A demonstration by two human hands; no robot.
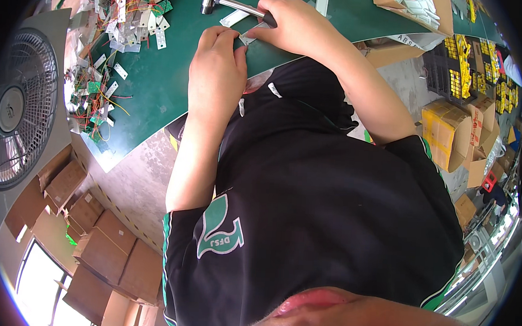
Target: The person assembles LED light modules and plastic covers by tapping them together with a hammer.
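Observation:
My right hand [299,26] is closed around the black grip of a small hammer [240,5]. Its metal shaft points left, and its head has a yellow-green end. My left hand [217,62] is closed, thumb and fingertips pinching a small pale plastic piece [246,40] at the near edge of the green table. Fingertips of the right hand also reach this piece; its far side is partly hidden. Under the hammer shaft lies a white strip [234,18]. Another white strip [321,3] lies beyond the right hand.
A pile of wired circuit boards and white plates [142,18] covers the left of the green table [154,82]. A box of white parts [419,9] stands at the far right. The fan [20,106] is at left; cardboard boxes [109,244] stand on the floor.

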